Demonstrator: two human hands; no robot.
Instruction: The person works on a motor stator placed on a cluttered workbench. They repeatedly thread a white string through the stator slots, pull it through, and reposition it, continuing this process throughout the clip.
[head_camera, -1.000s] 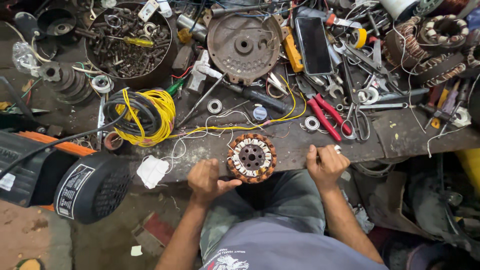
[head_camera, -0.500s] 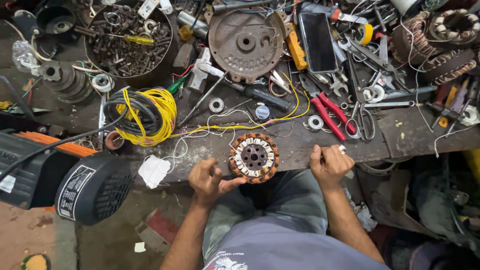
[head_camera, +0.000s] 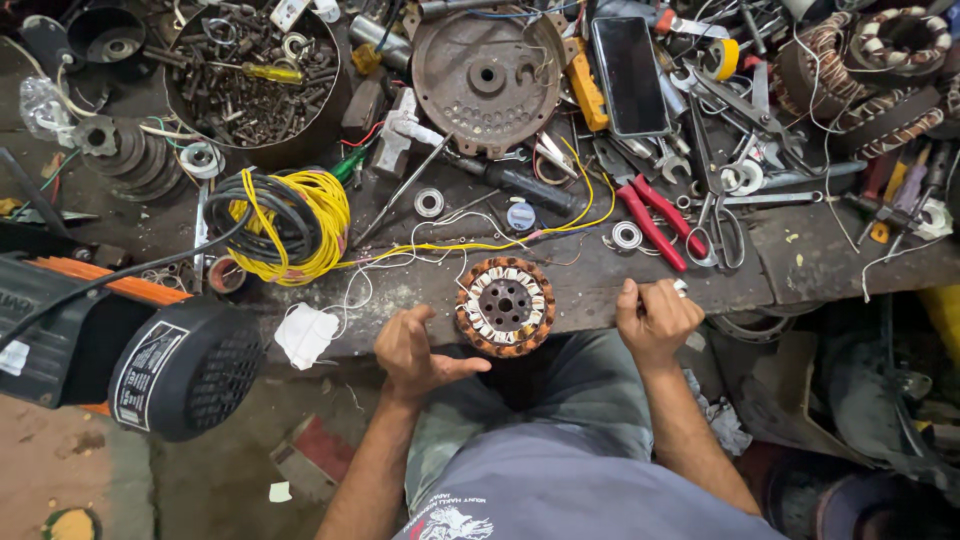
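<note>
Brightness: even, soft daylight over the workbench (head_camera: 800, 265); no hard highlights.
Light source: diffuse, from about 12 o'clock overhead; no lamp in view.
Shadows: short and soft under the tools; deep shade below the bench edge from 4 to 8 o'clock, around the person's lap.
Glare: a pale sheen on the dark phone screen (head_camera: 628, 75) at 1 o'clock; faint shine on the black motor housing (head_camera: 180, 365) at 8 o'clock.
Sharpness: crisp at the centre; the copper windings of the stator (head_camera: 504, 305) read clearly.
Distortion: wide-angle bending at the edges, strongest at 3 and 9 o'clock.
Blur: slight softness in the corners, notably 5 o'clock.
</note>
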